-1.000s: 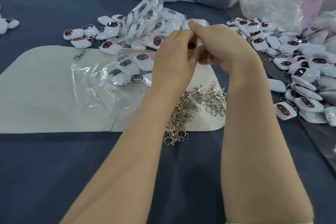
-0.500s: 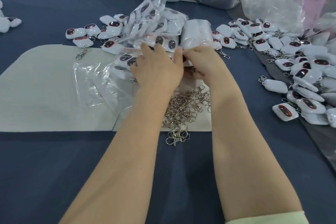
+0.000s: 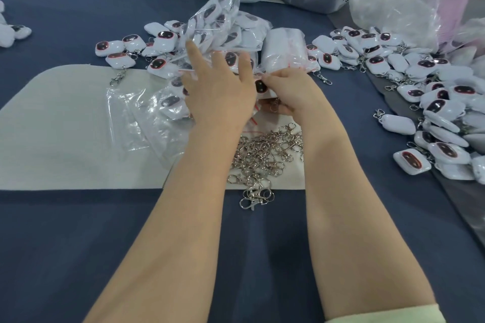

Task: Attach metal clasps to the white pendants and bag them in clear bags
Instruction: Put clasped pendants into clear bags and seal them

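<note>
Clasps (image 3: 265, 155) lie heaped nearest me, at the counter's (image 3: 78, 244) middle. Just beyond, my right hand (image 3: 291, 94) pinches a pendant (image 3: 261, 86), seemingly bagged; my left hand (image 3: 220, 86) spreads open over the bagged pile (image 3: 225, 23) farther back. Bagging, I judge; next, seal it and add it there.

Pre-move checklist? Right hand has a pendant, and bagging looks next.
1. Pendant pinched by right hand: ok.
2. Clasp joined to it: cannot tell, partly hidden.
3. Left hand free, fingers spread: ok.
4. Empty-looking clear bags on the mat beside it: ok.
5. A bag mouth opened: cannot tell.
6. Spare clasps pile close by: ok.
</note>
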